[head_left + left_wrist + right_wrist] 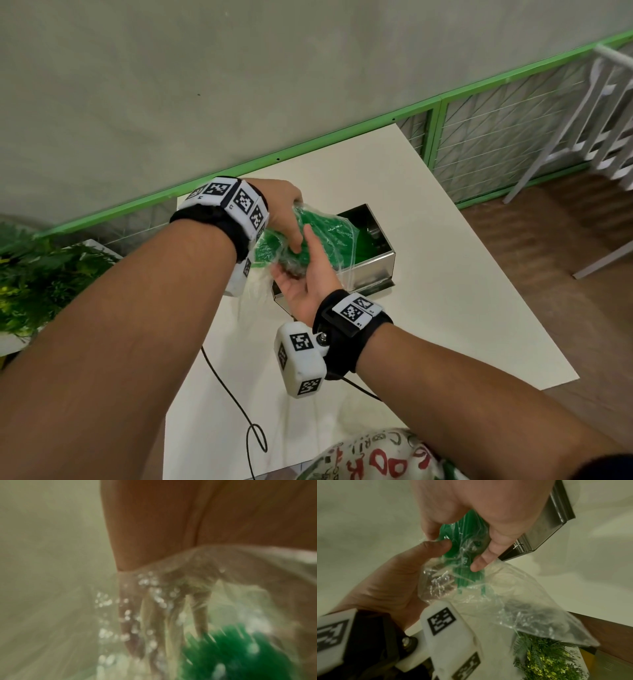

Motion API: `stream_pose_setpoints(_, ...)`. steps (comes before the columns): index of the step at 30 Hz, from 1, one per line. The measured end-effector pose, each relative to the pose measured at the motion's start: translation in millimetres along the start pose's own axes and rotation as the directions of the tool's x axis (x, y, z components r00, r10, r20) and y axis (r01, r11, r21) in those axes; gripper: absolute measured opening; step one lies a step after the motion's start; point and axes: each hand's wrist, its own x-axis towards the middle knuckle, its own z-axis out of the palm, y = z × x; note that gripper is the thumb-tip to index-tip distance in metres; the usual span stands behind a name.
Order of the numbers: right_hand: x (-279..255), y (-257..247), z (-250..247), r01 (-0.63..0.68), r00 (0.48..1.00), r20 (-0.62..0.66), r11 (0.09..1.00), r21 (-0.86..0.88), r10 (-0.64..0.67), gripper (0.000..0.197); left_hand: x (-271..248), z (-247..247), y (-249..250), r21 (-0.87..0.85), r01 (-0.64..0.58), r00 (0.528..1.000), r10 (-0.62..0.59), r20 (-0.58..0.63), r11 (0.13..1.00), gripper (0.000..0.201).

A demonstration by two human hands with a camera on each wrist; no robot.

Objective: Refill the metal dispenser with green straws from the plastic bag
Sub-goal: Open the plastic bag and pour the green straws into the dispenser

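Green straws (pixel 310 233) show through a crinkled clear plastic bag (pixel 329 236) that both hands hold above the near-left end of the metal dispenser (pixel 371 253), which sits open-topped on the white counter (pixel 445 308), right of centre. The bundle lies across the dispenser's opening, its far end already over the green pile inside the box; that placing reads as a way to let the straws slide straight in rather than scatter on the counter.

From above, the left hand (pixel 284 212) has its fingers (pixel 479 562) curled round bag and straws together, clamping the bundle so it cannot fan out. The right hand (pixel 305 284) lies palm up beneath, its thumb (pixel 436 547) pressed against the film and the other fingers cupping the bag's bunched lower part, probably to bear the weight and steady the slippery plastic. The loose, empty end of the bag trails toward the near left, so the mouth seems to point at the dispenser, though the opening itself is not visible. The left wrist view is too blurred to add more.
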Motion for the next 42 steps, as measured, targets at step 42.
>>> stream_pose_setpoints(42,-50,96,38,-0.169,0.967,0.133,0.937,-0.305,0.218,0.031,-111,16,-119,-0.242,0.124,0.968,-0.171,-0.184,0.962,0.068)
